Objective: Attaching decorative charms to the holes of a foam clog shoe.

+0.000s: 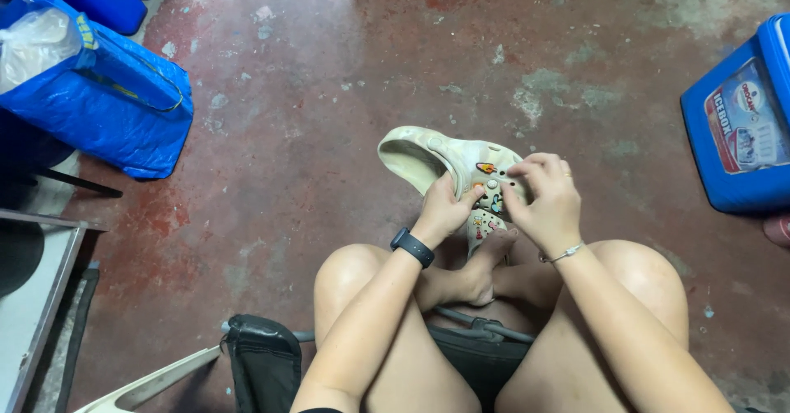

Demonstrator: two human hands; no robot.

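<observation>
The left hand (444,211), with a black watch at the wrist, grips the cream clog (444,162) from below, so its upper side with the small charms (487,169) faces up. At about two o'clock from it, the right hand (547,203) presses its fingertips together on one charm. Farther, a blue bag (107,109) lies at ten o'clock and a blue cooler box (741,133) at three o'clock on the red floor (329,92).

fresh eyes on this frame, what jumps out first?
Dead centre, a cream clog studded with small colourful charms is held over the person's lap: the left hand grips its side and the right hand pinches at the charms on top. Next comes strong blue against the worn red floor: a big blue bag at upper left and a blue cooler box at the right edge.
</observation>
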